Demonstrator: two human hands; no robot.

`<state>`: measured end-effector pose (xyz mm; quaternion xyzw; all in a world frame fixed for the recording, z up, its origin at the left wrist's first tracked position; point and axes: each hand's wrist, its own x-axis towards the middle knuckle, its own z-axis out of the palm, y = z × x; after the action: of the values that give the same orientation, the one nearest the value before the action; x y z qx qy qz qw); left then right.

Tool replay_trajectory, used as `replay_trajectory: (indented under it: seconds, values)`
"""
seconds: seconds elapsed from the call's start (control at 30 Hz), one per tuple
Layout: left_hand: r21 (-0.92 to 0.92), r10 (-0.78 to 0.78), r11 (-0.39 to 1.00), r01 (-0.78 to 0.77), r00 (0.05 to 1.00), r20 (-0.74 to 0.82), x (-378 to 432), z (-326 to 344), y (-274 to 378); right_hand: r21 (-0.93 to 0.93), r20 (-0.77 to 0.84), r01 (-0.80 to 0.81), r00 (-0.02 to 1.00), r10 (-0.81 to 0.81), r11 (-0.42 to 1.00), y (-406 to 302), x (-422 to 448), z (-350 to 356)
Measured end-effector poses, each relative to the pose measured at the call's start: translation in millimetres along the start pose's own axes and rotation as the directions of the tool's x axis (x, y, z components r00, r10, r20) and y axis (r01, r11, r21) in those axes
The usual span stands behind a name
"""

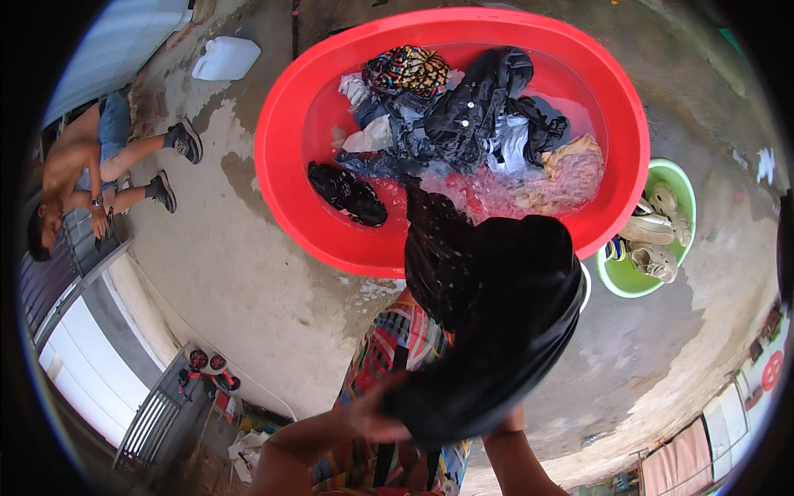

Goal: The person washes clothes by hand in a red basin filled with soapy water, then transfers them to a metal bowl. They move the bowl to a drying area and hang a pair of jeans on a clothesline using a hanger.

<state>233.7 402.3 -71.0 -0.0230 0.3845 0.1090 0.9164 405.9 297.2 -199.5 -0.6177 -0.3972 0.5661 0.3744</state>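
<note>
A large black wet cloth or garment (496, 297) hangs in front of me, its upper end over the near rim of the red oval tub (335, 254). My left hand (378, 409) grips its lower left edge, somewhat blurred. My right hand (512, 421) is at its lower right side, the fingers mostly hidden behind the cloth. In the tub's water lie a patterned garment (406, 69), dark denim and black clothes (459, 118), a white cloth (371, 135), a black item (347, 195) and a tan cloth (574, 170).
A green basin (633, 285) holding clogs and shoes (654, 260) stands right of the tub. A white plastic jug (227, 58) lies on the concrete at the upper left. Another person (93, 155) sits at the far left. A red and black wheeled object (211, 369) is at the lower left.
</note>
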Motion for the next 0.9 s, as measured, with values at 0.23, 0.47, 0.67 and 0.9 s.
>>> replay_trajectory:
  seconds: [0.23, 0.47, 0.67, 0.9]
  values:
    - [0.244, 0.449, 0.892, -0.380, 0.803, -0.391, 82.8, 28.2, 68.4, 0.470, -0.087, 0.285, 0.957, -0.278, 0.835, -75.2, 57.8, -2.1]
    - [0.189, 0.524, 0.851, -0.489, 0.798, -0.296, 96.2, 23.1, 79.4, 0.401, -0.062, -0.317, 0.927, 0.371, 0.859, -92.0, 106.4, 27.8]
    - [0.176, 0.524, 0.851, -0.494, 0.808, -0.268, 107.2, 22.0, 88.7, 0.399, -0.412, 0.011, 0.895, 0.169, 0.917, -90.0, 108.3, 5.5]
    - [0.240, 0.573, 0.818, -0.522, 0.773, -0.272, 100.3, 28.4, 102.0, 0.819, 0.052, 0.021, 0.993, -0.111, 0.574, -26.7, 89.8, -63.9]
